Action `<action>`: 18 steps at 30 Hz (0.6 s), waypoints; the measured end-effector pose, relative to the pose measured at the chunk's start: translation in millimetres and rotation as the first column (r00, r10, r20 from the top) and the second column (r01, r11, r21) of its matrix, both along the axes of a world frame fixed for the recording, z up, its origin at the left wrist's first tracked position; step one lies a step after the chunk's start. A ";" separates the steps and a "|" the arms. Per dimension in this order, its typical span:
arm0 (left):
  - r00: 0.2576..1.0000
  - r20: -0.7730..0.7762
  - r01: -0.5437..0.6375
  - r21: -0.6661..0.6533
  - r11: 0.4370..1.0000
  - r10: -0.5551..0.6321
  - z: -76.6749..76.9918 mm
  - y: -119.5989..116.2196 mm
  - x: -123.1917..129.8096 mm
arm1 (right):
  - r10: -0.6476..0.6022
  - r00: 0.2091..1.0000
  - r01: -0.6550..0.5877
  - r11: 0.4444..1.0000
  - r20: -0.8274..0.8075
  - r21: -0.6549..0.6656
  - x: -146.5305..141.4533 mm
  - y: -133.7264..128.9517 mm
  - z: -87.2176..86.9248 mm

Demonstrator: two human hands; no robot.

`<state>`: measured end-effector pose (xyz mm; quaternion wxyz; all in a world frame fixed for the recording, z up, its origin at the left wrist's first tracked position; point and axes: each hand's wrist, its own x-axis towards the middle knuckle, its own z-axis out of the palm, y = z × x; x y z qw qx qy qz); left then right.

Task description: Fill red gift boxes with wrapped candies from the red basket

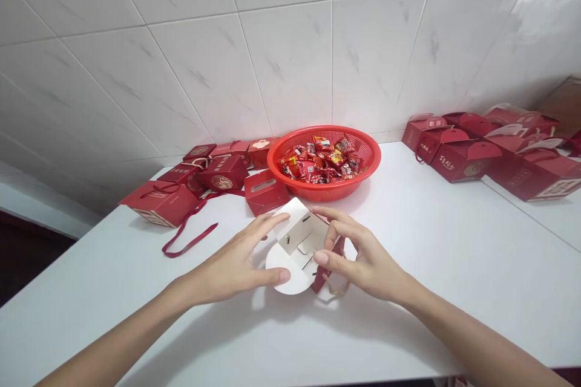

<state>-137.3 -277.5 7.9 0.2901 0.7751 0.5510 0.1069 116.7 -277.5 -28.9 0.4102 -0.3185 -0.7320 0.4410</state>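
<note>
A small red box (297,242) with its flaps spread shows its white inside near the middle of the table. My left hand (245,260) holds its left side, the thumb on the rounded white flap and fingers at the upper flap. At the right side, my right hand (358,251) has its thumb and fingers curled around the box edge. A beige twisted cord (336,287) hangs below the right hand. Just behind is a red plastic basket (324,191) with red wrapped candies (313,164) in it.
Several red gift boxes (226,173) stand at the left, with a dark red ribbon (190,248) in front. A flat-sided red box (265,192) touches the basket. More red boxes (467,159) stand at the right. A tiled wall (290,60) rises behind the white table (272,351).
</note>
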 end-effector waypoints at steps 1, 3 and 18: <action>1.000 0.018 -0.009 -0.029 1.000 0.010 -3.0 1.3 -0.9 | -0.012 1.000 0.011 0.999 -0.013 -0.046 1.8 1.6 0.9; 0.998 0.062 -0.025 -0.082 0.996 0.030 -10.2 3.4 -2.1 | 0.011 1.000 -0.009 0.993 0.009 -0.117 8.6 5.7 3.1; 0.958 0.274 -0.010 -0.251 0.968 0.081 -32.0 10.0 4.4 | 0.159 0.947 -0.081 0.960 0.280 -0.270 42.9 21.4 -17.2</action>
